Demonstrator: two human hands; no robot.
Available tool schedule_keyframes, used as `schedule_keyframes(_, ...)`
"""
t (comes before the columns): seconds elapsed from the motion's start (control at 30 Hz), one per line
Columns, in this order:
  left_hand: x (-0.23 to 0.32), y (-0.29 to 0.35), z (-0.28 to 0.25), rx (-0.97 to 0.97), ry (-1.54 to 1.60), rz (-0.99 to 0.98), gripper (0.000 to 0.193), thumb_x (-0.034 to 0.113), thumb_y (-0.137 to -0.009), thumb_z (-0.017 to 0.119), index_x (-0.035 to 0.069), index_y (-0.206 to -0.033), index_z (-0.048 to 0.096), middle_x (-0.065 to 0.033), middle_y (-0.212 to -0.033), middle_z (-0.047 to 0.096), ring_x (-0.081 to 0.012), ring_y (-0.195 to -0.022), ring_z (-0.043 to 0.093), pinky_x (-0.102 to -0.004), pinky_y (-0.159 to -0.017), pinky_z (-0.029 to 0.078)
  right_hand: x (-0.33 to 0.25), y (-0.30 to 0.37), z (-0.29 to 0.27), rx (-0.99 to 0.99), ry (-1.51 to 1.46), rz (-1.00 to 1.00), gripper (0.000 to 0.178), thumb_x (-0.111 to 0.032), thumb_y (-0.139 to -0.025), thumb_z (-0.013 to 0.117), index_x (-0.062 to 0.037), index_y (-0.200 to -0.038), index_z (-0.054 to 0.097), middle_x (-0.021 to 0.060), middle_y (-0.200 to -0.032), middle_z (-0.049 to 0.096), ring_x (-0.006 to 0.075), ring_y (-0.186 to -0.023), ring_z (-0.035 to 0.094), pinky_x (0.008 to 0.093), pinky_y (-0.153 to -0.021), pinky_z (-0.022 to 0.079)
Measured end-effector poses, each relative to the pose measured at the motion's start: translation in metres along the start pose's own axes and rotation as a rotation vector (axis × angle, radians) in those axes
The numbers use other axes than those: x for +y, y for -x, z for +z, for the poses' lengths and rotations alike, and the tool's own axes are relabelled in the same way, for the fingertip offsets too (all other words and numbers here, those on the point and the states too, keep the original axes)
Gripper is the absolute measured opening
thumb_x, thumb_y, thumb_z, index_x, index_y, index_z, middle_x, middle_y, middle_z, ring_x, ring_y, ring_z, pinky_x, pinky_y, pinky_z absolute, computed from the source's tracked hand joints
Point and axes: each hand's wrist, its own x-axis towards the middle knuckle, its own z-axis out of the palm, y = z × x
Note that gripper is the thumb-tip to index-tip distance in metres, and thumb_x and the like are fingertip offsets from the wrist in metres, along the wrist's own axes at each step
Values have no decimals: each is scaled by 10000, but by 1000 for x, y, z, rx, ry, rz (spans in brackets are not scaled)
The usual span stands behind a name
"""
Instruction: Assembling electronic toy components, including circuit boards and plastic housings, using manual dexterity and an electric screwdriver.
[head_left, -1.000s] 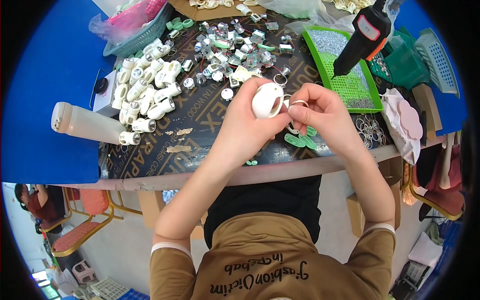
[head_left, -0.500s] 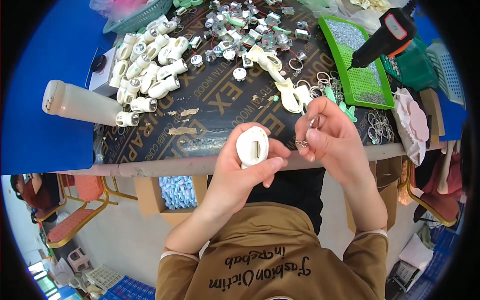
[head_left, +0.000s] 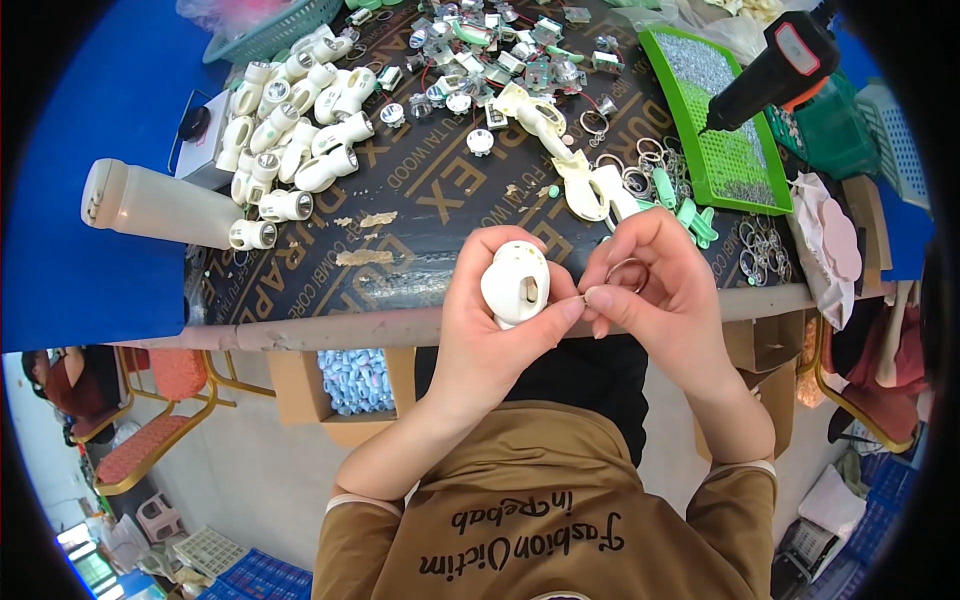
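My left hand [head_left: 490, 320] is closed round a white oval plastic shell [head_left: 515, 285] with a slot in its face. Beside it, the fingers of my right hand [head_left: 660, 290] pinch a metal key ring [head_left: 628, 274]; its short chain end is mostly hidden by my fingertips. The two thumbs nearly meet at the shell's right side. Just beyond my hands lie cream-white shell halves [head_left: 582, 190], with more key rings [head_left: 645, 160] and pale green plastic pieces [head_left: 695, 220] to their right.
At the left, assembled white mini flashlights [head_left: 300, 130] are heaped near a frosted bottle [head_left: 160, 205]. Small circuit and lamp parts [head_left: 490, 60] cover the table's far middle. A green tray [head_left: 735, 185] of tiny metal pieces stands at the right under a black electric screwdriver [head_left: 785, 65].
My right hand has come left and down with the key ring, up to the shell. My left hand has turned the shell so its slot faces the right hand.
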Motion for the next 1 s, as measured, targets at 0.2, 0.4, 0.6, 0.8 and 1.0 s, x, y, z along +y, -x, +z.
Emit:
schedule_keyframes(0.2,3,1,1,25,73,-29,408,-57,-755,636,79,-1051,391,-55,-794,569,-61,-637,506,-183,-502,404,9,6,1,-9,131,-114,193,47,-774,629,-6,-928,526,50,-855,571,84,-690,555,221,-584,475)
schedule_keyframes(0.4,8,5,0,48,44,-9,429,-69,-732,634,85,-1061,406,-80,-775,554,-85,-606,491,-197,-494,394,10,8,7,80,756,-508,182,25,-680,687,-27,-845,633,92,-745,612,201,-600,593,270,-502,462)
schedule_keyframes(0.6,7,7,-7,-67,149,-21,369,-21,-783,604,75,-1067,390,-88,-765,551,-87,-616,507,-194,-487,394,10,11,11,123,921,-705,189,32,-645,697,-20,-817,640,87,-733,603,207,-581,587,280,-487,464)
schedule_keyframes(0.8,2,22,-16,-310,255,25,549,465,-882,509,34,-1182,349,-112,-778,530,-122,-619,512,-212,-498,398,1,8,15,182,813,-731,195,59,-639,689,-12,-815,641,93,-717,599,188,-581,589,258,-477,459)
schedule_keyframes(1.0,7,33,-13,-245,26,17,632,526,-874,472,-3,-1200,357,-97,-864,508,-113,-686,496,-237,-580,411,-4,11,25,114,518,-586,155,68,-658,680,-2,-788,633,91,-685,597,161,-543,580,243,-467,455)
